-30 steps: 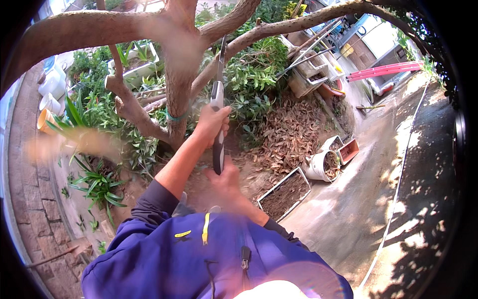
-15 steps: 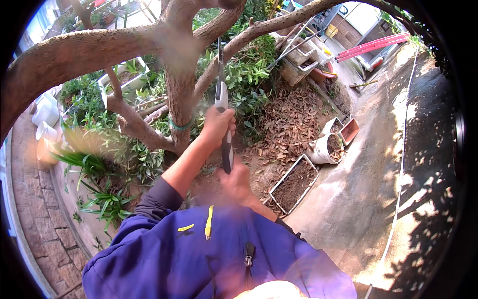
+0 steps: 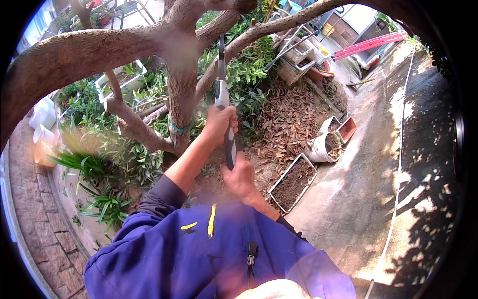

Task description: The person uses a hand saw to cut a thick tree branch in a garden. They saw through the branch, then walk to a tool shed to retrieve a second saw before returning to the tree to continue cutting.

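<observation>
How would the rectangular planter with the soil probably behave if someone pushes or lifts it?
The rectangular planter may feel heavy for its size, because brown soil covers its inside. Its straight-sided box shape makes rolling unlikely. Some soil could spill if it tilts, since the top is open.

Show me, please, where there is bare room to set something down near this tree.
The widest bare patch is the concrete between the soil-filled planter and the white line at right. Another is the stone paving at far left, nearer than the pale pots. It is crowded around the bladed tool, with the trunk and green shrubs close by.
</observation>
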